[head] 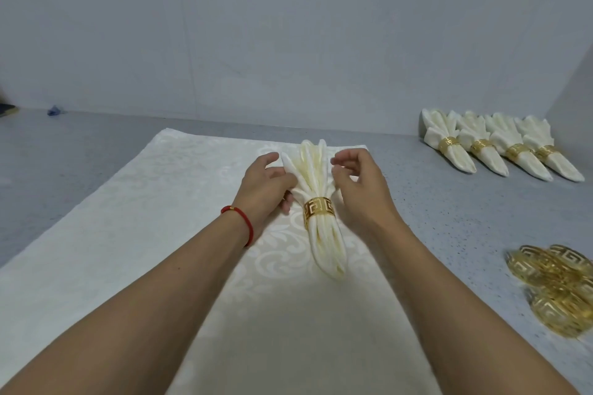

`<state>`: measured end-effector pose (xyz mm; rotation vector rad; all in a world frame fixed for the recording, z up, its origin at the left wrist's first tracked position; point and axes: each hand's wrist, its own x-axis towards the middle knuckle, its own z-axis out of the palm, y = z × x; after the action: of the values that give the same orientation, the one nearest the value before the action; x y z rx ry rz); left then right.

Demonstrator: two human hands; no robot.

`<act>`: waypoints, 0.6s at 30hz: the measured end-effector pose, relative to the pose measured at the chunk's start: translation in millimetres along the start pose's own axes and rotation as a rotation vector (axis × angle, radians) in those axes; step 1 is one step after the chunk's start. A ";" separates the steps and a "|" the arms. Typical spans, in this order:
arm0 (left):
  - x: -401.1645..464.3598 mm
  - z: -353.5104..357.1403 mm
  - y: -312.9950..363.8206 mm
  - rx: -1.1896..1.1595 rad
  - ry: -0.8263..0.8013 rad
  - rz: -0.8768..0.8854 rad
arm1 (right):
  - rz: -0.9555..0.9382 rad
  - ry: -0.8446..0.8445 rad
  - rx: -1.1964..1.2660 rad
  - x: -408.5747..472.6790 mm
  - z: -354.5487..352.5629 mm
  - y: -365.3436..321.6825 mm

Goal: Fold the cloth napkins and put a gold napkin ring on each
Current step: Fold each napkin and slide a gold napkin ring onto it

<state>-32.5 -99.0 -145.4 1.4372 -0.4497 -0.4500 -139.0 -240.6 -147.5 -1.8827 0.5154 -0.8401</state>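
Observation:
A pleated cream napkin [316, 170] lies lengthwise on a flat cream cloth [128, 234], with a gold napkin ring [318, 209] round its middle. My left hand [266, 183] pinches the pleats on the napkin's left side above the ring. My right hand [356, 183] is at the right side of the pleats, fingers curled, fingertips touching the folds. The napkin's lower end points toward me.
Several finished napkins with gold rings [500, 146] lie in a row at the back right against the wall. A pile of loose gold rings [558, 285] sits at the right edge. The grey counter [449, 234] surrounds the cloth. A small blue object [55, 110] lies far left.

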 end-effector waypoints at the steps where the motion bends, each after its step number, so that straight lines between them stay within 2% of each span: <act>1: 0.1 0.2 -0.2 0.008 -0.003 0.015 | 0.020 -0.029 0.087 0.6 2.5 -1.9; 4: -4.5 3.7 0.0 0.042 -0.035 0.057 | 0.102 -0.062 0.120 4.0 8.0 0.8; 7: -6.8 5.9 1.1 0.076 -0.023 0.087 | 0.192 0.037 0.108 9.0 4.8 5.2; 10: -3.6 2.8 -1.1 0.083 0.055 0.081 | 0.240 0.114 -0.065 11.5 -5.8 9.5; 14: -1.8 1.3 -4.6 0.144 0.068 0.074 | 0.226 0.094 -0.191 8.0 -7.7 8.1; 18: -3.0 2.0 -4.4 0.123 0.056 0.059 | 0.057 0.137 -0.387 -5.0 -10.4 -15.3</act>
<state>-36.2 -99.4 -149.7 1.5474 -0.4804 -0.3384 -150.3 -236.9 -132.4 -2.1562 0.8629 -0.8821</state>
